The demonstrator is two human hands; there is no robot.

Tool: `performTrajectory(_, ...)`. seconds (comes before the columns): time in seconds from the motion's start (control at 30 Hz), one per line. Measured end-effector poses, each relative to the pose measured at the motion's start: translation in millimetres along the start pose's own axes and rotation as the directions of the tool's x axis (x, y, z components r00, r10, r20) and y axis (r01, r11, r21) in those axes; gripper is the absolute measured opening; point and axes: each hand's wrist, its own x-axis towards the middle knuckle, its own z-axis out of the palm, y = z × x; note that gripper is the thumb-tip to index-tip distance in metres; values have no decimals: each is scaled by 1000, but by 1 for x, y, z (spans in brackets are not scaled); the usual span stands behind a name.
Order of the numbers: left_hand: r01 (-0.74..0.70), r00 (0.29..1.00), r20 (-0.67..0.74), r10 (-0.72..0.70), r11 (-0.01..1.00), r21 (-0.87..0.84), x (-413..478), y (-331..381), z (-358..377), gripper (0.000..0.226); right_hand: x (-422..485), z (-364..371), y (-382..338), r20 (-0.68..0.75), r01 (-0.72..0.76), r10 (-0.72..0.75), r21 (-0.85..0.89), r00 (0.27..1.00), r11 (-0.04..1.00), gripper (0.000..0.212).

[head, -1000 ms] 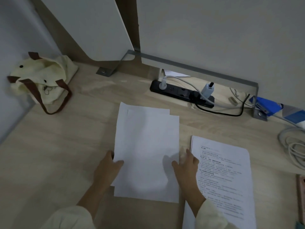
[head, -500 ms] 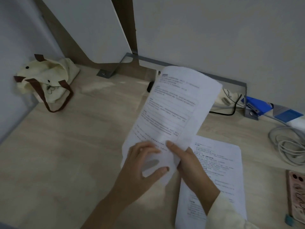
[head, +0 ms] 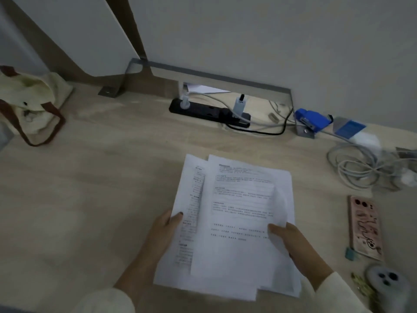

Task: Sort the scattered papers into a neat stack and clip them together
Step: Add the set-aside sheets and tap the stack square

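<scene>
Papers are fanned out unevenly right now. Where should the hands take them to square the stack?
Likely the two long side edges of the papers, left hand from the left, right hand from the right. The sheets are offset sideways, so pressing inward there, then tapping the short edge on the desk, should align them.

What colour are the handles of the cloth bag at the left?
Dark brown, on a cream bag; the head view shows them.

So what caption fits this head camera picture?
Both hands, left and right, hold uneven printed papers above a wooden desk.
</scene>
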Motion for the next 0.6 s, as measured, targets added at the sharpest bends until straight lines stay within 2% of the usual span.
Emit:
performTrajectory(0.1,-5,1000,-11,5,1000,14,-1,-8,11,18,-5,-26,13,-119,72,-66,47,991,996,26)
performTrajectory(0.17,-4,1000,-11,4,1000,4,-4,-7,14,18,-12,-44,15,-149,132,-114,115,982,985,27)
performTrajectory(0.37,-25,997,67,34,992,-126,-10,2,22,23,-22,-88,10,-58,192,-184,400,981,896,30)
performTrajectory(0.47,-55,994,85,66,992,-117,-9,9,43,21,-21,-93,10,-13,178,-188,395,982,901,31)
performTrajectory(0.6,-60,996,60,61,998,-31,9,7,77,23,-14,-87,17,-52,188,-181,241,982,952,25)
